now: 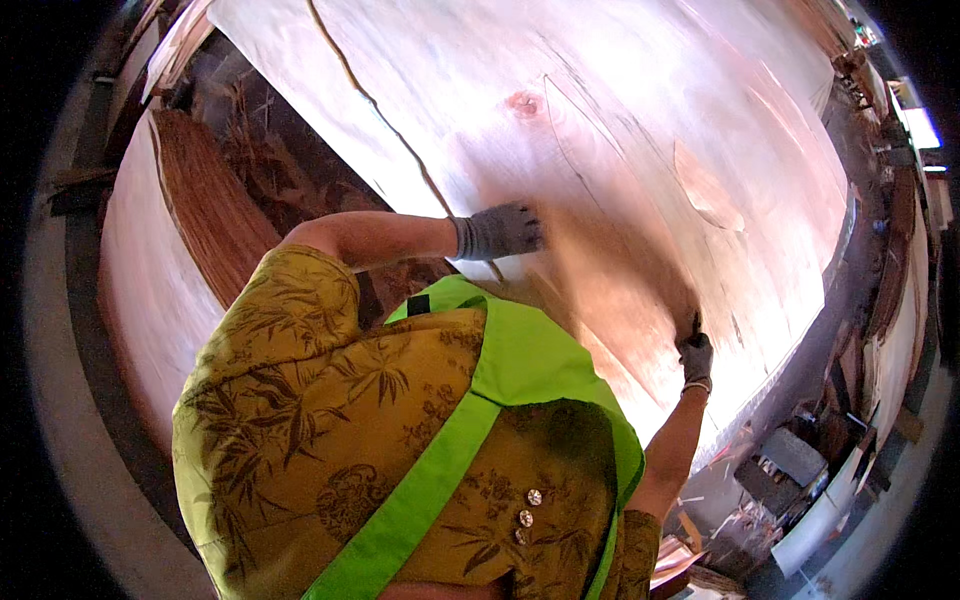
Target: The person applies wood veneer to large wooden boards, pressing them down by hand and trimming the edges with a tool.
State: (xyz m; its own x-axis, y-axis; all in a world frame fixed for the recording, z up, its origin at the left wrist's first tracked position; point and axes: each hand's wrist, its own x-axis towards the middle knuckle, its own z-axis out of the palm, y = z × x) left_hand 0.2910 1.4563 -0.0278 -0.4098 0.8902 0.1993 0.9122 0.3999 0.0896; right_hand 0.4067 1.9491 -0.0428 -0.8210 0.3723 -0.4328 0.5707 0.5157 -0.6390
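A large pale wood veneer sheet (620, 120) spreads in front of me, with a reddish knot and a lighter torn patch (707, 187) on its surface. My left hand (500, 231), in a grey glove, rests on the sheet with its fingers stretched out and nothing in it. Close beside its wrist runs a long dark split (378, 108). Toward the sheet's right edge, my right hand (696, 358), in a dark glove, is closed. A short, thin dark thing (697, 322) sticks up from it over the sheet; its kind is too small to tell.
To the left stands a stack of brown veneer (208, 190) with a pale top, beside a dark gap (270, 135) holding wood scraps. A grey block (793, 457) and loose offcuts lie at the lower right. More sheets line the right rim.
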